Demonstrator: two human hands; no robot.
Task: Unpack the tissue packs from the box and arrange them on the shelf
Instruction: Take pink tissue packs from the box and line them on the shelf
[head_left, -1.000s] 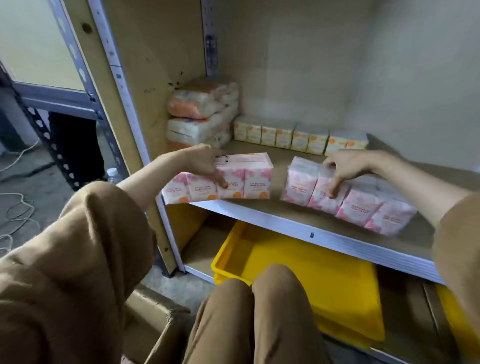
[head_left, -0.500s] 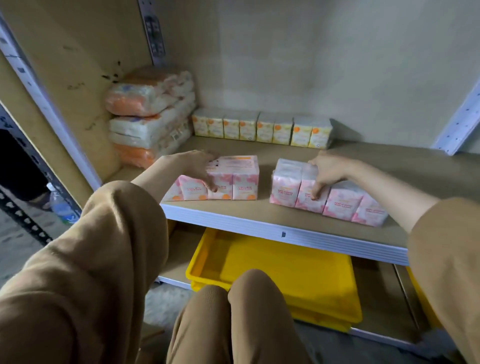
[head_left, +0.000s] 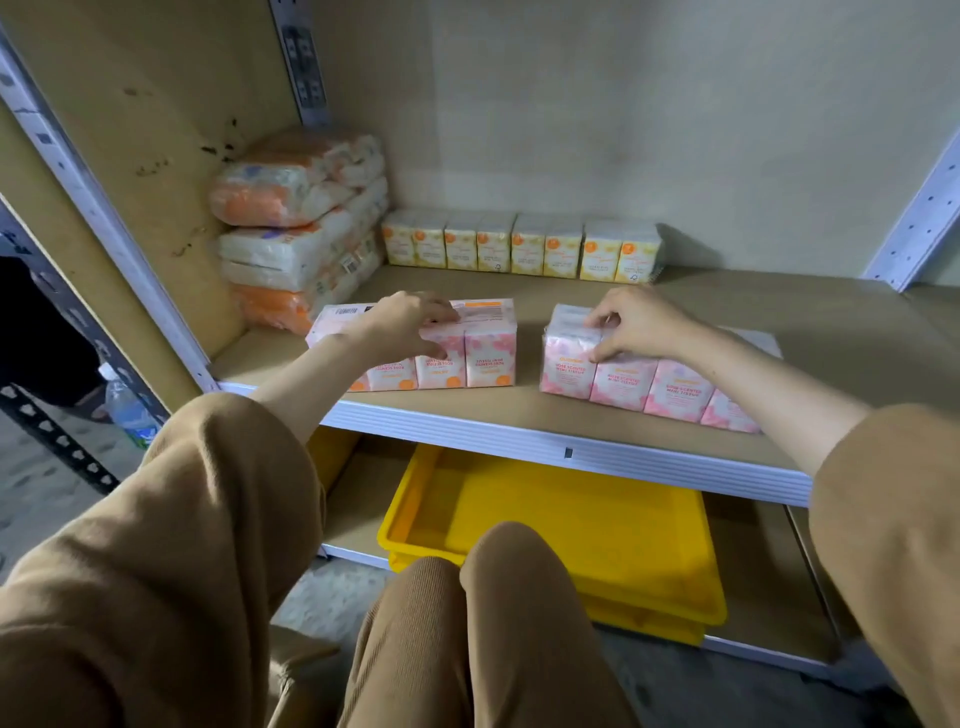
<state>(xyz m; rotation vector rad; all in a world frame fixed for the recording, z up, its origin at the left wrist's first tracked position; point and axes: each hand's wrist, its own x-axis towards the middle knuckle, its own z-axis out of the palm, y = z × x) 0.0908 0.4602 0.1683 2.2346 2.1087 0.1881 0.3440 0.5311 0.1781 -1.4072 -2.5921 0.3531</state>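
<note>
Two rows of pink rose-print tissue packs stand near the front of the wooden shelf. My left hand lies over the top of the left pink pack row, fingers curled over its front edge. My right hand grips the top of the right pink pack row, thumb on the front face, fingers curled on top. That right row runs off under my right forearm. Both rows rest on the shelf with a gap between them.
A row of yellow tissue packs lines the back wall. Stacked orange-and-white tissue bundles fill the back left corner. A yellow tray sits on the lower shelf. A cardboard box corner shows by my knees, a water bottle on the floor left.
Both pink rows have come to rest further in on the shelf, side by side. My hands have stayed on top of them. The camera has moved closer and turned right.
</note>
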